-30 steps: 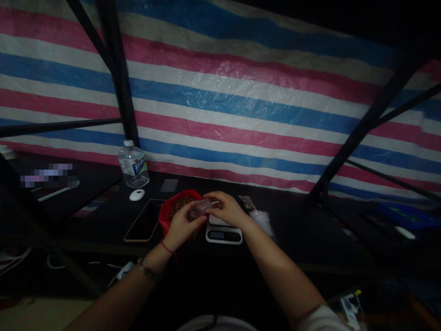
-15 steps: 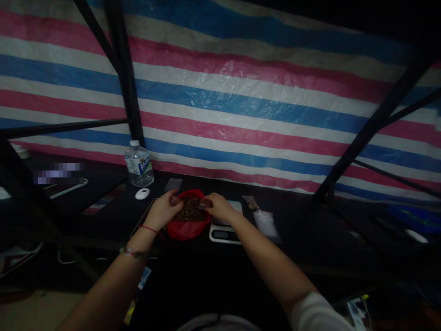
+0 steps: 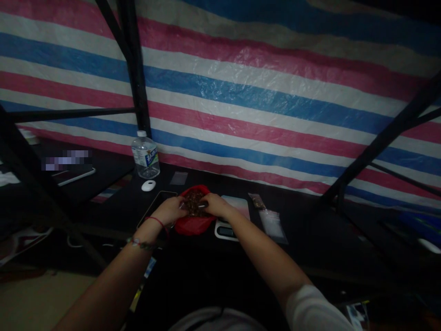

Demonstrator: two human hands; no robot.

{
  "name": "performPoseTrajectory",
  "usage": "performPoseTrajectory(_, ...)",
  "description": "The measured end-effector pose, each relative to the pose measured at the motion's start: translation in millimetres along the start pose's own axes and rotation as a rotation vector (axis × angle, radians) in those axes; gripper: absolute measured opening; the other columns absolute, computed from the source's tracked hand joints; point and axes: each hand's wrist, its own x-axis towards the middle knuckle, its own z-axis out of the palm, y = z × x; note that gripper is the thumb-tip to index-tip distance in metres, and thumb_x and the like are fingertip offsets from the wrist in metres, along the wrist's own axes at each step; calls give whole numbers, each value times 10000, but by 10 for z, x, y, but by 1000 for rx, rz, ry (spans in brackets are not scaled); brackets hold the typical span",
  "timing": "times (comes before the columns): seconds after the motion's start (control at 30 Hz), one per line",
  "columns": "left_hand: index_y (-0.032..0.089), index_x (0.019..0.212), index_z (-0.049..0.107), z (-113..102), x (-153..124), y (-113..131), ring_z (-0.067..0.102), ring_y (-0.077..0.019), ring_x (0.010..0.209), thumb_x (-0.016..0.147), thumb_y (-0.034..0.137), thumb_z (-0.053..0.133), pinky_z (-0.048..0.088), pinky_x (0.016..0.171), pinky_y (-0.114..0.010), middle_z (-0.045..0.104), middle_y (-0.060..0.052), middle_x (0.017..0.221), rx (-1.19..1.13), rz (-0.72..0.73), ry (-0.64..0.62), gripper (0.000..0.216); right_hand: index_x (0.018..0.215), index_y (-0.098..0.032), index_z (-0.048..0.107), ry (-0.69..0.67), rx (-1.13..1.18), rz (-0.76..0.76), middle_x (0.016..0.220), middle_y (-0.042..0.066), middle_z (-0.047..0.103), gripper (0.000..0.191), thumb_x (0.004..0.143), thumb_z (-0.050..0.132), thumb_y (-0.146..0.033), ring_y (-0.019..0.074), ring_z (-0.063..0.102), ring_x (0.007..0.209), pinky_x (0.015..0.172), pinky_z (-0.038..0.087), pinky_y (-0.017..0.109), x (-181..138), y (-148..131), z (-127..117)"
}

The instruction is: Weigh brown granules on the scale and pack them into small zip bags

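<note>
A red plastic bag (image 3: 195,226) lies with its mouth spread wide, full of small brown bits (image 3: 195,201), too dark to name. From the left, my left hand (image 3: 172,209) reaches over the rim, its curled fingertips among the bits. My right hand (image 3: 214,204) comes in over the opposite rim, dark nails showing, fingers bent down into the contents. What either hand pinches is hidden. Partly under my right forearm sits a white digital scale (image 3: 225,231) with a pale, coloured top. A dark phone-like slab (image 3: 158,202) lies behind my left wrist.
Behind the bag lies a small clear bag (image 3: 179,178). A white mouse (image 3: 148,185) and a clear plastic bottle (image 3: 146,158) stand left. Right of the scale are a small filled bag (image 3: 257,201) and clear zip bags (image 3: 272,223). Dark metal posts (image 3: 138,92) frame the table.
My hands have moved inward from the bag's rim, and their fingers are now deeper among the brown bits. The view has shifted a little, uncovering more of the scale and the slab.
</note>
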Motion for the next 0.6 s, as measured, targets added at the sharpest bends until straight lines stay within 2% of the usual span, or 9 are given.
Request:
performPoseTrajectory(0.13, 193, 1035, 664, -21, 4, 24, 663, -246, 894, 690, 342, 577, 476, 762, -278, 708, -90, 989, -5, -5, 16, 386, 945, -175, 715, 13, 124, -15, 958, 61, 710, 259, 691, 668, -165, 204, 636, 884, 781, 453, 263, 54, -35, 62)
performPoseTrajectory(0.27, 193, 1013, 682, -23, 3, 48, 664, -247, 893, 704, 329, 562, 478, 768, -285, 714, -87, 974, -39, 3, 27, 358, 962, -182, 700, 63, 218, 48, 995, 46, 703, 294, 671, 676, -146, 186, 629, 878, 769, 454, 247, 81, -91, 148)
performPoseTrajectory(0.43, 204, 1057, 671, -22, 24, 50, 650, -232, 947, 720, 320, 552, 479, 818, -286, 706, -70, 1037, -150, 50, 94, 375, 906, -176, 690, 74, 384, 69, 830, 8, 702, 231, 680, 661, -138, 141, 616, 704, 639, 438, 215, 107, -94, 210)
performPoseTrajectory(0.6, 194, 1072, 663, -13, 50, 40, 637, -232, 973, 720, 303, 547, 474, 871, -319, 694, -72, 1068, -207, 97, 141, 386, 874, -172, 677, 120, 519, 78, 773, -12, 680, 234, 644, 677, -130, 132, 601, 674, 625, 436, 214, 113, -77, 211)
